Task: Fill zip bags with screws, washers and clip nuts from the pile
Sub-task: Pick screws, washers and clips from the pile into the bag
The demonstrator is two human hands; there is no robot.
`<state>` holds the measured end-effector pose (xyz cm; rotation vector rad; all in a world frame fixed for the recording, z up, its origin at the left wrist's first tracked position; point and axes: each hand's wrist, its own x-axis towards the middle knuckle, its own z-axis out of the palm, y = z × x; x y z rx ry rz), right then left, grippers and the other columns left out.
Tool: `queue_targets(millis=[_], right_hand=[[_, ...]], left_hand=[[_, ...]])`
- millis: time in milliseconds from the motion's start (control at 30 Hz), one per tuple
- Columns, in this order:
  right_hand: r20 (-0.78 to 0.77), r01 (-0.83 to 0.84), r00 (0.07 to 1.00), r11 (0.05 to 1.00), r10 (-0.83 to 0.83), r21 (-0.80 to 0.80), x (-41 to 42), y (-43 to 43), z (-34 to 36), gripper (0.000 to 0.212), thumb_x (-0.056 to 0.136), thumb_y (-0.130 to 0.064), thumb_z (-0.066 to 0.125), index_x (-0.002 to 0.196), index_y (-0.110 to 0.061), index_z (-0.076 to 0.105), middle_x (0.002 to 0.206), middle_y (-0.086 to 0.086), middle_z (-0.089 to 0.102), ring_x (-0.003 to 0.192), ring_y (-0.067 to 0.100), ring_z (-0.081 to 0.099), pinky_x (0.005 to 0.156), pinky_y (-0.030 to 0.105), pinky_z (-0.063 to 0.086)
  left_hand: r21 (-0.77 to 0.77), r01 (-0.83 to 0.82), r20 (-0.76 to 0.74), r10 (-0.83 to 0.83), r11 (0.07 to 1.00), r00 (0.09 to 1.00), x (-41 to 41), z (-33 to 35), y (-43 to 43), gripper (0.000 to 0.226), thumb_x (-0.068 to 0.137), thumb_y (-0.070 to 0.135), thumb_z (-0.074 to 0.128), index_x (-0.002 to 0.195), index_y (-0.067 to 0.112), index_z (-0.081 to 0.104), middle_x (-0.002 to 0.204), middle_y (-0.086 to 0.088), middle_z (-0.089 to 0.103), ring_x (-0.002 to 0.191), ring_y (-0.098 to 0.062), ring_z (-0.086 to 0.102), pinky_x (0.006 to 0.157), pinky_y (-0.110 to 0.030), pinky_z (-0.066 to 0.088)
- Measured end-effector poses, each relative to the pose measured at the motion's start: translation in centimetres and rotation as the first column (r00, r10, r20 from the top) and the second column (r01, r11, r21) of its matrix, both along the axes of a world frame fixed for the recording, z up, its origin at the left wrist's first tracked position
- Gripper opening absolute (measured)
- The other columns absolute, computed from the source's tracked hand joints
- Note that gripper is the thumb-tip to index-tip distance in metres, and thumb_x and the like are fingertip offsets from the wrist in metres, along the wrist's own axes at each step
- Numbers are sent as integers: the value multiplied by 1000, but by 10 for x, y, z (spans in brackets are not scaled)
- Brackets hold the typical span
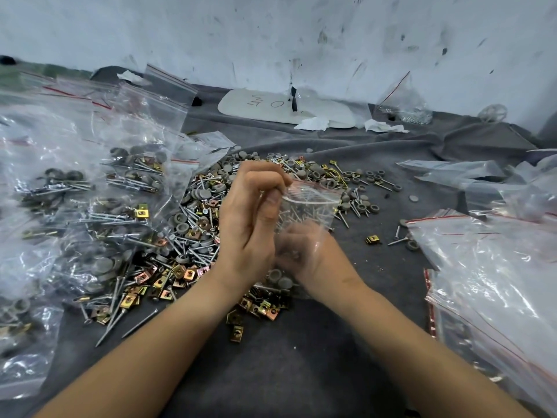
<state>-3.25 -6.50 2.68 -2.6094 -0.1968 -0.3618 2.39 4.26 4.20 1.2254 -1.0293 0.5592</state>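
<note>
A clear zip bag (310, 203) with a red strip along its mouth stands upright over the middle of the cloth, with screws showing inside it. My left hand (250, 218) pinches the bag's top left edge between thumb and curled fingers. My right hand (301, 251) is wrapped around the bag's lower part and shows blurred through the plastic. Behind and to the left of both hands spreads the pile (193, 236) of long screws, grey round washers and gold clip nuts.
Filled zip bags (90, 200) are heaped on the left. A stack of flat unfilled zip bags (494, 267) lies on the right. A white board (286, 108) and paper scraps lie by the stained wall. Dark grey cloth (301, 357) covers the surface.
</note>
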Motion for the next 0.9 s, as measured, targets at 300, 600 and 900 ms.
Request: queue_targets(millis=[300, 600, 900], right_hand=[[109, 23, 994, 999, -20, -25, 0, 5, -1, 13, 88, -10, 62, 87, 1, 68, 89, 16, 60, 87, 28, 52, 76, 32, 39], [207, 117, 908, 694, -365, 710, -20, -29, 70, 15, 90, -17, 62, 80, -28, 65, 72, -20, 67, 68, -7, 58, 66, 11, 45], [209, 59, 965, 905, -160, 420, -35, -11, 87, 16, 75, -47, 62, 81, -33, 67, 102, -7, 61, 96, 1, 58, 82, 20, 46]], left_hand=[[22, -49, -8, 49, 999, 999, -1, 0, 0, 16, 96, 10, 35, 96, 13, 51, 98, -4, 53, 88, -33, 55, 76, -41, 46], [81, 11, 21, -13, 997, 1000, -6, 2, -4, 14, 99, 19, 39, 97, 11, 51, 99, -10, 53, 90, -34, 56, 74, -49, 47], [64, 3, 27, -5, 998, 1000, -2, 3, 3, 16, 101, 23, 41, 99, 11, 52, 101, -7, 53, 90, -29, 54, 74, -44, 47]])
